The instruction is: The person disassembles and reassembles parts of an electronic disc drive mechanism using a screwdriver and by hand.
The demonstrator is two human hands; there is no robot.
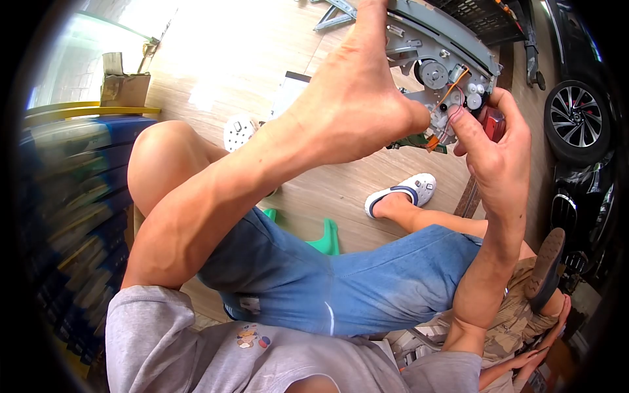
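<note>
A grey metal frame (pixel 452 42) with a round grey pulley, white gears (pixel 474 100) and an orange wire (pixel 452 88) is held up in front of me at the top. My left hand (pixel 367 98) grips its near left side, thumb by the lower edge, other fingers reaching up out of view. At the lower right corner, by the gears, my right hand (pixel 495 141) is closed, thumb and fingers around a small red item (pixel 493 123). Most of that item is covered, so its kind does not show. A green circuit board edge (pixel 416 140) shows beneath the frame.
Green plastic stool legs (pixel 327 237) stand on the tiled floor below. A cardboard box (pixel 124 88) sits at left by stacked blue goods (pixel 72 170). A black car (pixel 576 124) is at right, near another person's shoe (pixel 549 265). A black crate (pixel 481 19) is at top.
</note>
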